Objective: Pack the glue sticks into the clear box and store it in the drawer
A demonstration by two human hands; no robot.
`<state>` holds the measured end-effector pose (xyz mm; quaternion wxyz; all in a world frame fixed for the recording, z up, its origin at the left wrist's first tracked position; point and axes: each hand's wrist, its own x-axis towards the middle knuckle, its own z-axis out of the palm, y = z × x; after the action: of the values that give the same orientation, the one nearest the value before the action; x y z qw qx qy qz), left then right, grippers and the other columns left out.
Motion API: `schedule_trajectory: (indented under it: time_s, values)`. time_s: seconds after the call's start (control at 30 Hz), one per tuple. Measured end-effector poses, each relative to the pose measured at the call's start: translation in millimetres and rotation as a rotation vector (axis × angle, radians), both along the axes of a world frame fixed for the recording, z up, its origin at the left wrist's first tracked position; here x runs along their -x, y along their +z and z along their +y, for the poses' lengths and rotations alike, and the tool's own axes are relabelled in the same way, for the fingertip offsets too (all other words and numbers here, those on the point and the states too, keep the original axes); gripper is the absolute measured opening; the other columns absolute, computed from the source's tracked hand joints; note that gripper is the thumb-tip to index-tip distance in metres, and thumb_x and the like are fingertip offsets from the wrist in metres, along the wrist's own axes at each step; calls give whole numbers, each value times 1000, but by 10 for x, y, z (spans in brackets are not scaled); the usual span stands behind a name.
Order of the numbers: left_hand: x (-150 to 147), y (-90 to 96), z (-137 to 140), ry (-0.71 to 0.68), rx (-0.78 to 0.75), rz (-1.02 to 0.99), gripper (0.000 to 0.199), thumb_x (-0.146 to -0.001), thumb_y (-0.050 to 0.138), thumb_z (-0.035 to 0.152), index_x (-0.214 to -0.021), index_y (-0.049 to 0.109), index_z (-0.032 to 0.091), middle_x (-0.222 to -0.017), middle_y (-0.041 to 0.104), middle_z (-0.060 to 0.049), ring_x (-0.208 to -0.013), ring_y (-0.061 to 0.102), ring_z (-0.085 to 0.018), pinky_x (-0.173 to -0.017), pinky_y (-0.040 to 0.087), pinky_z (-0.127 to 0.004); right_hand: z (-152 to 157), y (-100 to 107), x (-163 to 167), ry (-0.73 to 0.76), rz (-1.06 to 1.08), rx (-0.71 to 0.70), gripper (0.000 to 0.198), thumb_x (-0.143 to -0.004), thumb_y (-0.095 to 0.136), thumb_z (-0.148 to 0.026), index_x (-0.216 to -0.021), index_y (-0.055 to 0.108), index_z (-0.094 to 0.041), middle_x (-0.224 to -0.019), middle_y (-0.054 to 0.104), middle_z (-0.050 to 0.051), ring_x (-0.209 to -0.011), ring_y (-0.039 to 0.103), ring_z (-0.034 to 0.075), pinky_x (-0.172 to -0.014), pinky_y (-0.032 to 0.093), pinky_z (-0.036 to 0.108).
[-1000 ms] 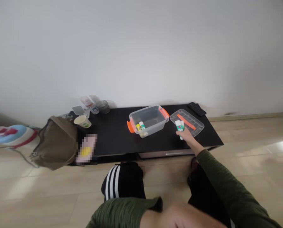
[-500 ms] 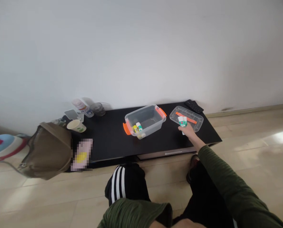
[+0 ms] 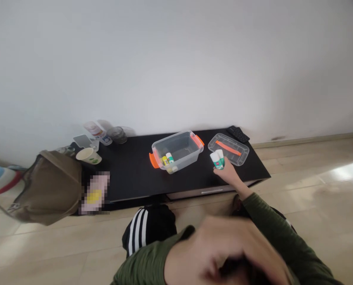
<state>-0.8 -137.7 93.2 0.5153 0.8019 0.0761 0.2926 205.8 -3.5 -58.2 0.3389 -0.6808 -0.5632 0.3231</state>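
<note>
My right hand (image 3: 227,172) is closed around two glue sticks (image 3: 218,159) with white caps and green labels. It holds them upright over the black table, just in front of the clear lid (image 3: 238,159) with its orange handle. To the left of that hand stands a clear plastic box (image 3: 185,161) with orange clips. Inside the box lie a yellow glue stick (image 3: 165,160) and a green-and-white glue stick (image 3: 170,158). My left hand (image 3: 223,245) is large and blurred close to the camera, its fingers smeared by motion, so its grip cannot be made out.
On the low black table (image 3: 129,170), a paper cup (image 3: 89,156), a spray can (image 3: 97,132) and a drinking glass (image 3: 117,135) stand at the left. A brown bag (image 3: 50,190) sits at that end. A black remote-like object (image 3: 238,133) lies by the wall.
My right hand has brought the two glue sticks slightly left and off the lid. My left hand has come up large into the lower view. The view has shifted a little.
</note>
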Motion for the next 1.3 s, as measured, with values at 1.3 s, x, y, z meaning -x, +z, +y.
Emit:
schedule_trajectory:
  time_s: [1.3]
  values:
    - [-712,-2018,1745,923,-380,1060,46,-95,55,23,-140,44,21,-140,46,-17,-118,61,-30,-81,60,-38,471,-422,37,-17,-604,268,52,-87,65,-43,-128,49,-15,-131,57,21,-111,66,31,-86,51,38]
